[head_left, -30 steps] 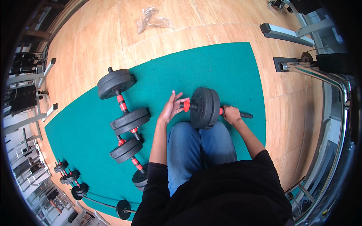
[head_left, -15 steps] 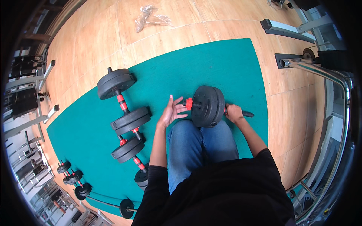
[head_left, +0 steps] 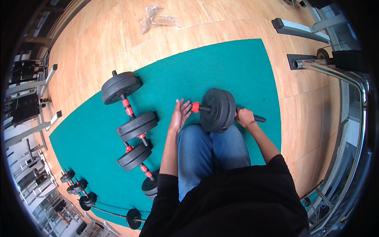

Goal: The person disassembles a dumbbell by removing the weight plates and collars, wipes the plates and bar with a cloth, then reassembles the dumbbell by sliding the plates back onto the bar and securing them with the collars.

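Black weight plates (head_left: 217, 110) are stacked on a dumbbell bar (head_left: 259, 118) just in front of my knees. My right hand (head_left: 245, 117) is wrapped round the bar on the right side of the plates. At the bar's left tip sits a red star-shaped collar nut (head_left: 195, 107), with bare black thread between it and the plates. Close by the nut is my left hand (head_left: 181, 113), palm turned toward it and fingers stretched out. Whether a fingertip touches the nut, I cannot tell.
To the left on the green mat (head_left: 189, 67) lie a loaded dumbbell (head_left: 136, 125) and another dumbbell (head_left: 134, 156). Smaller weights and a barbell (head_left: 133, 219) are at the lower left. A clear plastic wrapper (head_left: 158, 19) lies on the wood floor; a metal frame (head_left: 335, 70) stands right.
The red collar nut has shifted outward to the bar's left tip, baring more thread. My left hand has drawn slightly left. My right hand keeps its grip on the bar.
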`<state>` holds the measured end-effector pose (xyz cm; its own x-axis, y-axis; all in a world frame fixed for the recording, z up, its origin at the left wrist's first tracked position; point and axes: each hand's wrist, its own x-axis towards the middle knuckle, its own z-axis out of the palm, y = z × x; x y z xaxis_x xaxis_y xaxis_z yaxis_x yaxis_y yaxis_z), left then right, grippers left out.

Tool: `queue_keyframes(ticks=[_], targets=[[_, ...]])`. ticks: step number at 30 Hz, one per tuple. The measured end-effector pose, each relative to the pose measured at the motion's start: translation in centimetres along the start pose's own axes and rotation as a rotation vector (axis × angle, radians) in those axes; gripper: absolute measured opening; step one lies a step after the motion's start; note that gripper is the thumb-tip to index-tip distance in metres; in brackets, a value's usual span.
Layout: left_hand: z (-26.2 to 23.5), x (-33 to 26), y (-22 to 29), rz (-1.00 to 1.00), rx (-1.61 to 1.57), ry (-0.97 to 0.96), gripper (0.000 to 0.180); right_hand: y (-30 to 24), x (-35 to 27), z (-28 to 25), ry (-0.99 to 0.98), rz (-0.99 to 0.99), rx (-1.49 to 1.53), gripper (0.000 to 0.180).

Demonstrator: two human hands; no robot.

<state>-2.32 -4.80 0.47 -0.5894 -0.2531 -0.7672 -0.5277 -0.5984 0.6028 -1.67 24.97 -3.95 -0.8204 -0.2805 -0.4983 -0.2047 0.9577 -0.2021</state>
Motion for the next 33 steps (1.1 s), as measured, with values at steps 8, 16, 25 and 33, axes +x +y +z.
queue_keyframes(ticks=[8,16,25,33], targets=[[-2.4,1.4,0.6,0.014,0.474,-0.166,0.077,-0.4,-0.1,-0.6,-0.014,0.001,-0.003,0.024],[-1.5,0.9,2.7,0.026,0.837,-0.195,0.066,-0.5,-0.3,-0.9,-0.026,0.010,-0.008,0.022],[1.4,1.4,0.6,0.318,0.646,-0.284,0.019,-0.6,-0.4,-0.9,-0.037,0.011,-0.008,0.023],[3.3,0.5,1.7,0.368,1.424,0.189,0.038,-0.7,-0.5,-1.0,-0.041,0.007,-0.019,0.023]])
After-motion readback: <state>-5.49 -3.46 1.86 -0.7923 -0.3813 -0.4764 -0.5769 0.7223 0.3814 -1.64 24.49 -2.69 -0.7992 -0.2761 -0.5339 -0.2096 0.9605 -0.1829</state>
